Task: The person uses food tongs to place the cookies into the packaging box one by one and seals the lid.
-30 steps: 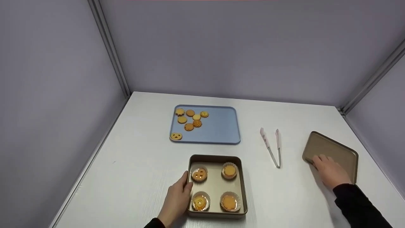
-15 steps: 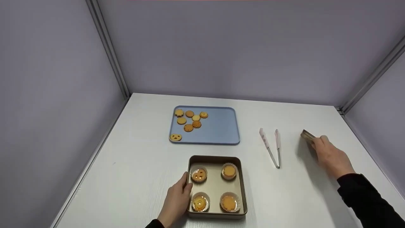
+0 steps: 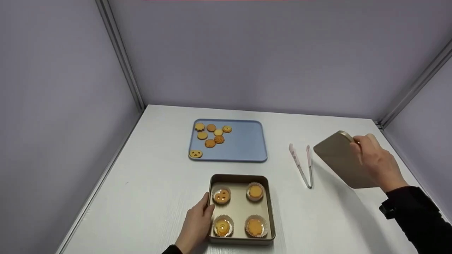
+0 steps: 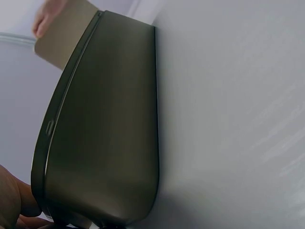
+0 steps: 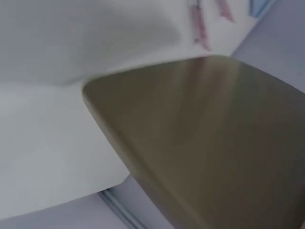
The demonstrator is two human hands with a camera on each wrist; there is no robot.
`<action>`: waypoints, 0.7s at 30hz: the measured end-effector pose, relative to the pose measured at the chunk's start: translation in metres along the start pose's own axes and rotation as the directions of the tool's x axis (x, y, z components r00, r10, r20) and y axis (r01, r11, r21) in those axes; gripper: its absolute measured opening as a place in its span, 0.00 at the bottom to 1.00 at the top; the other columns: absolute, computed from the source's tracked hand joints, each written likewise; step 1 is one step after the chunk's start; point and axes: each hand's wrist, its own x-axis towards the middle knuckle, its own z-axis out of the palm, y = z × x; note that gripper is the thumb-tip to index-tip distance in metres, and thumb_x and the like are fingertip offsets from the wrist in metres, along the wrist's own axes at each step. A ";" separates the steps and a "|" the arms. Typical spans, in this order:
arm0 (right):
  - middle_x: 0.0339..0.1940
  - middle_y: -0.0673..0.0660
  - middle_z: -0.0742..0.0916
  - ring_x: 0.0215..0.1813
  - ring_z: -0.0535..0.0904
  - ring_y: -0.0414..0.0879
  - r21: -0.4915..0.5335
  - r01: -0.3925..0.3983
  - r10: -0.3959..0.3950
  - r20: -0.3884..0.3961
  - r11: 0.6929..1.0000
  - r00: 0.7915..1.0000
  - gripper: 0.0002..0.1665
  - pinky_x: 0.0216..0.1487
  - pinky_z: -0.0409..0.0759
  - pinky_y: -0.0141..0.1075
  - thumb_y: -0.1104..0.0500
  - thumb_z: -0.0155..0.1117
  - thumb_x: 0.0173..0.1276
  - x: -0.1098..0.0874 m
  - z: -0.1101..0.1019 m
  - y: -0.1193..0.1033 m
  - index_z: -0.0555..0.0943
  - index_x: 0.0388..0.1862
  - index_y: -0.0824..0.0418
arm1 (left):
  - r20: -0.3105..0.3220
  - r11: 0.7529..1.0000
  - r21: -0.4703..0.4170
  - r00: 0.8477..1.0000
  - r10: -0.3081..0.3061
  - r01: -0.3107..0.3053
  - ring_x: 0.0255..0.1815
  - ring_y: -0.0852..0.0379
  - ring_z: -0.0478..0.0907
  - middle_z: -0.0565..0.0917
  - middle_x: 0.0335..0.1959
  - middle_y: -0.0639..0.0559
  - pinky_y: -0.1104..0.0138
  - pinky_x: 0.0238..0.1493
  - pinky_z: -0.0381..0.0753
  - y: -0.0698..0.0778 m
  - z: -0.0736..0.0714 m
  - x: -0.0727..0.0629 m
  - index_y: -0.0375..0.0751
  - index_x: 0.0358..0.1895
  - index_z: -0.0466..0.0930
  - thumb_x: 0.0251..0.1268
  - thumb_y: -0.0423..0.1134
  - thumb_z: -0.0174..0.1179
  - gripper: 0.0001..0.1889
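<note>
My left hand (image 3: 196, 222) holds the left wall of a gold-brown cookie tin (image 3: 243, 176), its thumb at the rim. In the left wrist view, the outer wall of the tin (image 4: 105, 114) fills the middle, with part of the left hand (image 4: 14, 200) at its edge. Inside the tin stand several paper cups, each with a cookie (image 3: 255, 227). My right hand (image 3: 378, 162) grips the tin's lid (image 3: 344, 162) by an edge, tilted above the table at the right. The lid (image 5: 205, 143) fills much of the right wrist view.
A blue tray (image 3: 245, 141) with several loose cookies (image 3: 209, 143) at its left lies behind the tin. Pink-handled tongs (image 3: 304, 173) lie spread between the tin and the lid. Grey panels (image 3: 261, 53) stand around the white table (image 3: 148, 176).
My right hand has lifted the lid off the table, turned it up on edge and brought it left towards the tongs. My left hand and the tin have stayed in place.
</note>
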 end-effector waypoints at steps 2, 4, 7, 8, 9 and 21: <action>0.35 0.62 0.74 0.22 0.71 0.52 0.022 0.039 -0.037 -0.054 0.999 0.998 0.10 0.18 0.73 0.50 0.66 0.61 0.76 0.005 -0.003 -0.007 0.75 0.49 0.72 | 0.002 1.000 -0.002 1.000 0.001 -0.001 0.70 0.30 0.70 0.71 0.70 0.26 0.41 0.72 0.68 0.000 -0.001 0.000 0.22 0.74 0.62 0.78 0.33 0.53 0.27; 0.34 0.62 0.75 0.26 0.72 0.50 0.038 0.082 -0.078 -0.097 0.996 0.992 0.11 0.23 0.74 0.46 0.62 0.61 0.77 0.010 -0.004 -0.015 0.77 0.47 0.72 | 0.006 1.000 -0.006 1.000 0.000 0.000 0.71 0.30 0.69 0.70 0.70 0.26 0.42 0.73 0.67 0.000 -0.002 0.001 0.21 0.74 0.62 0.78 0.33 0.53 0.27; 0.33 0.61 0.77 0.31 0.71 0.46 0.085 0.112 -0.101 -0.126 0.990 0.987 0.18 0.31 0.73 0.37 0.54 0.60 0.78 0.016 -0.006 -0.027 0.78 0.46 0.72 | 0.014 1.000 -0.011 1.000 -0.005 0.005 0.71 0.30 0.69 0.70 0.71 0.26 0.42 0.73 0.67 0.000 -0.003 0.002 0.21 0.74 0.61 0.78 0.33 0.52 0.28; 0.34 0.60 0.78 0.33 0.71 0.45 0.104 0.113 -0.099 -0.130 0.988 0.987 0.19 0.33 0.72 0.34 0.53 0.61 0.78 0.018 -0.007 -0.031 0.78 0.46 0.72 | 0.015 1.000 -0.013 1.000 -0.007 0.007 0.71 0.31 0.69 0.70 0.71 0.26 0.42 0.73 0.67 0.000 -0.003 0.002 0.20 0.74 0.61 0.79 0.33 0.52 0.27; 0.34 0.60 0.79 0.34 0.71 0.43 0.124 0.109 -0.093 -0.130 0.986 0.987 0.20 0.35 0.71 0.32 0.53 0.62 0.77 0.020 -0.007 -0.036 0.79 0.46 0.72 | 0.015 1.000 -0.013 1.000 -0.009 0.009 0.71 0.31 0.69 0.70 0.71 0.26 0.42 0.73 0.67 -0.001 -0.004 0.002 0.20 0.73 0.62 0.79 0.33 0.52 0.27; 0.37 0.56 0.83 0.34 0.76 0.40 0.408 -0.251 0.223 0.116 0.878 0.968 0.16 0.33 0.72 0.28 0.53 0.52 0.83 0.030 -0.019 -0.092 0.75 0.51 0.66 | 0.034 0.999 -0.038 0.999 -0.014 0.015 0.73 0.31 0.67 0.69 0.71 0.26 0.42 0.73 0.67 0.000 -0.008 0.002 0.21 0.74 0.61 0.80 0.35 0.51 0.28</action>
